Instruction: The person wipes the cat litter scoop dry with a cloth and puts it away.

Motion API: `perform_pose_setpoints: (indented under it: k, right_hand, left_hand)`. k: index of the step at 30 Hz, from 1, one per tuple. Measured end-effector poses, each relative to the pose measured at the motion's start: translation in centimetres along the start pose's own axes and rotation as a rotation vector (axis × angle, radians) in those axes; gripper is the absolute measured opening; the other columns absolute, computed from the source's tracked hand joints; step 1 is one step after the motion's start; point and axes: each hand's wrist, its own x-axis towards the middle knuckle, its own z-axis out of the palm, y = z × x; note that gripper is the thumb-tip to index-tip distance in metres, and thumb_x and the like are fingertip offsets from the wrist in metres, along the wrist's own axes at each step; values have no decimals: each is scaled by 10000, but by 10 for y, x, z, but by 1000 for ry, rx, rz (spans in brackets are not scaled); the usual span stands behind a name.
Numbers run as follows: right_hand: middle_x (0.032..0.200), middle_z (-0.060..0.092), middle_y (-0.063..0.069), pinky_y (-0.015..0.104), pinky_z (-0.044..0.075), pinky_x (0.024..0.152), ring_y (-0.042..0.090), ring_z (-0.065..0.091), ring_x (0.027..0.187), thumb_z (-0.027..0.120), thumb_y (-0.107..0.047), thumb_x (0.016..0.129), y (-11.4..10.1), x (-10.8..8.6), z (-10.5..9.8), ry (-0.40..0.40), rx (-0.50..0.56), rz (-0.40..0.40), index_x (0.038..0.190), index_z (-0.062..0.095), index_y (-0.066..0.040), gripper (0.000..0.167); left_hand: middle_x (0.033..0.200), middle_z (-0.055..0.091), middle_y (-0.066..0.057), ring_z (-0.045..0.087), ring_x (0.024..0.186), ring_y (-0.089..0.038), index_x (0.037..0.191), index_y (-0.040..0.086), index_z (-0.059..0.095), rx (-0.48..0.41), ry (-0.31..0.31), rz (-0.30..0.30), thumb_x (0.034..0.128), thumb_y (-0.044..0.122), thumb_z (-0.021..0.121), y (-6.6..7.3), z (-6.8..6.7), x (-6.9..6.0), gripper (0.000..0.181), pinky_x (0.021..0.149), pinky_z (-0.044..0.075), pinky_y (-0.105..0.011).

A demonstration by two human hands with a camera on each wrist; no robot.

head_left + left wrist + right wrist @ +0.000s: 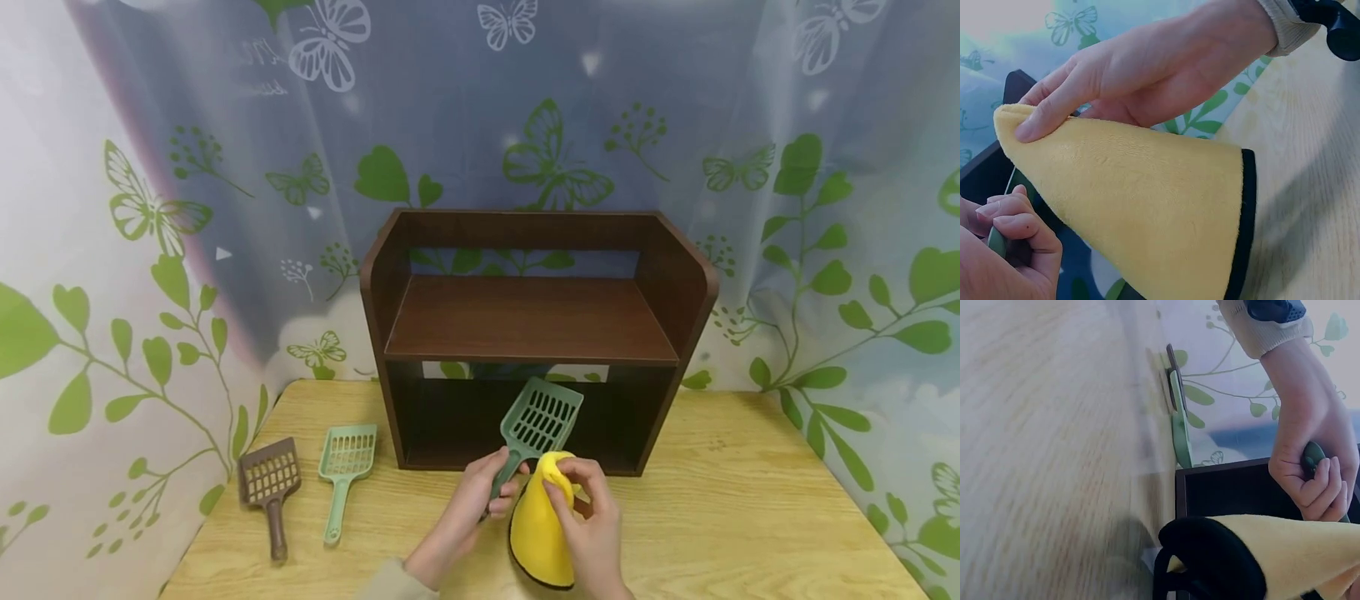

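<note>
My left hand [480, 492] grips the handle of a dark green slotted litter scoop [542, 417], its head raised in front of the shelf's lower opening. In the left wrist view the left hand [1013, 244] has its fingers curled round that handle. My right hand [596, 521] pinches the top of a yellow cloth [538, 533] with a black edge, thumb on the near side. The cloth hangs down beside the scoop handle; whether it touches the scoop I cannot tell. In the right wrist view the cloth [1304, 547] shows its black edging, below the left hand.
A dark brown two-tier wooden shelf [532, 321] stands at the back of the light wood table [750, 500]. To the left lie a brown litter scoop [275, 525] and a light green litter scoop [339, 500]. A patterned curtain [465, 125] hangs behind.
</note>
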Motion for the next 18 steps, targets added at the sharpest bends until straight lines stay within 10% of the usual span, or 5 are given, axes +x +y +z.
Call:
perform_pose_setpoints:
  k: [18]
  right_hand:
    - [1032,631,-8,124,538,650,38,643,865,651,164,901,17,31,-16,113,70,-43,1161,564,105,281]
  left_hand:
    - [816,566,20,331,546,-17,1209,-72,603,100,-14,57,1096,321,440,-2,-7,-6,441,475,276,-133]
